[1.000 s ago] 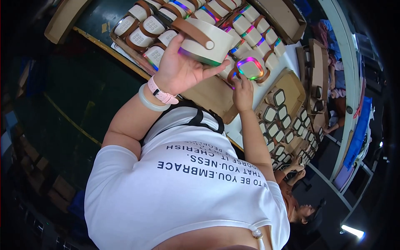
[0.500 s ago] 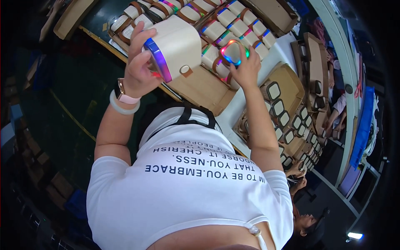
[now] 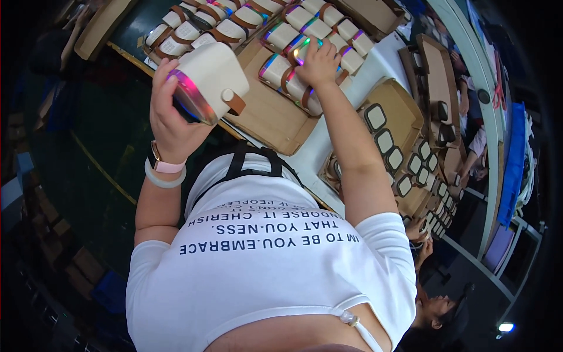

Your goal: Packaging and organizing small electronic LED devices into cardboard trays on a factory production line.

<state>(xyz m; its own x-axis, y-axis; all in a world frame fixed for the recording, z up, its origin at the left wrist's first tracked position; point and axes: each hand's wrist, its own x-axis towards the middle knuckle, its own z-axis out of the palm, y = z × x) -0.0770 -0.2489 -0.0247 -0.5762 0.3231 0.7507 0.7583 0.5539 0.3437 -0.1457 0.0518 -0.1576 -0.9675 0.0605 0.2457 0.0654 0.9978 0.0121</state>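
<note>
My left hand [image 3: 176, 126] grips a cream, box-shaped speaker [image 3: 212, 73] with rounded corners, held up and tilted. Its rim glows pink and purple, and a short brown strap with a round white button hangs from its side. Further right, my right hand [image 3: 318, 66] is closed over another speaker [image 3: 301, 51], whose lit edge shows green and yellow beside the fingers. That one stands among rows of similar cream speakers [image 3: 317, 27] with brown straps and coloured glowing rims. My right palm and fingers hide most of it.
The rows stand in a shallow cardboard tray [image 3: 275, 120] on the table. To the right, a cardboard box [image 3: 396, 100] holds several dark-rimmed speakers [image 3: 384, 141]. Another carton [image 3: 437, 76] lies beyond. A metal post [image 3: 478, 70] rises at right; a person [image 3: 437, 311] is at lower right.
My right hand has moved up and left, bringing its lit speaker down among the rows. My left hand has shifted left and lower with its speaker, which has turned.
</note>
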